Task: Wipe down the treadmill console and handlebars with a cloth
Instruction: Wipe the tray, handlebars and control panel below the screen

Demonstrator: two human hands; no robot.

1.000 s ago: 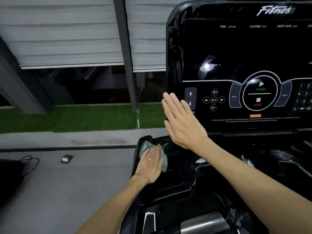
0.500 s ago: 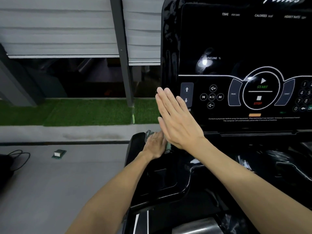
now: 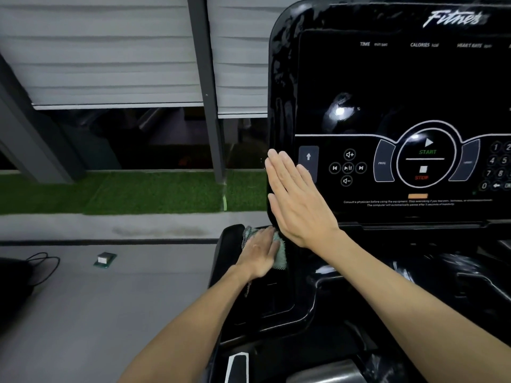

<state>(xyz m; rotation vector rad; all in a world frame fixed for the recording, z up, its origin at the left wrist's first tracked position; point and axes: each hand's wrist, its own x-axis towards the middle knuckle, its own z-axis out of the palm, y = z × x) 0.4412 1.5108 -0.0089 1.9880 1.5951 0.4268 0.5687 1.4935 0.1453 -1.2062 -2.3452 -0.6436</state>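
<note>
The glossy black treadmill console [image 3: 387, 87] fills the right side, with a button panel marked START and STOP [image 3: 425, 161]. Below it lies the black side tray [image 3: 276, 305]. My left hand [image 3: 260, 254] lies flat on a pale green cloth [image 3: 280, 251], pressing it onto the tray's upper left corner. Most of the cloth is hidden under that hand. My right hand [image 3: 298, 201] is held flat with straight fingers against the console's lower left edge, holding nothing.
A grey floor [image 3: 110, 313] stretches to the left, with a small green-and-white object [image 3: 104, 259] on it and a dark bag with a cable [image 3: 16, 277] at the far left. A strip of green turf [image 3: 124, 192] and a grey pillar [image 3: 206, 87] stand beyond.
My left hand slid the cloth up the tray toward the console's base, then stayed near there. My right hand has kept its place on the console's edge. The camera view shifted slightly.
</note>
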